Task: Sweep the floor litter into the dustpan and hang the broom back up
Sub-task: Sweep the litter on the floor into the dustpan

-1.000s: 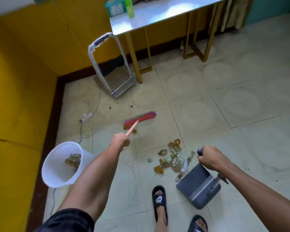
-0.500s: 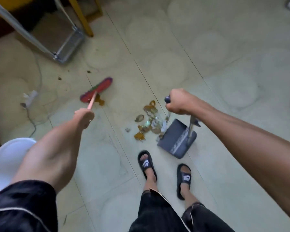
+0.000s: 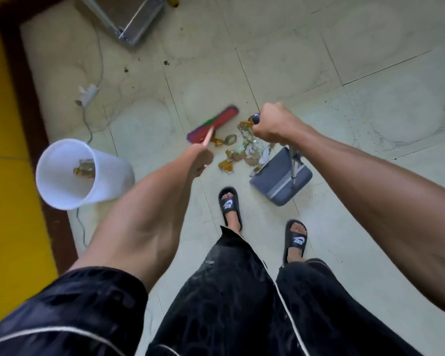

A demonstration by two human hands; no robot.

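My left hand grips the pale handle of a broom whose red, green and purple head rests on the floor tiles just left of the litter. The litter is a loose pile of brown and clear scraps lying between the broom head and the dustpan's mouth. My right hand is closed around the top of the upright handle of the grey dustpan, which sits on the floor to the right of the pile, its open edge touching the scraps.
A white bucket holding some scraps stands at the left by the yellow wall and dark skirting. A power strip with its cable lies on the floor beyond. A metal trolley base is at the top. My sandalled feet stand just behind the dustpan.
The broom head has slid right across the floor toward the litter, pushing a stray scrap with it. The view has tilted further down. The dustpan stays by the pile.
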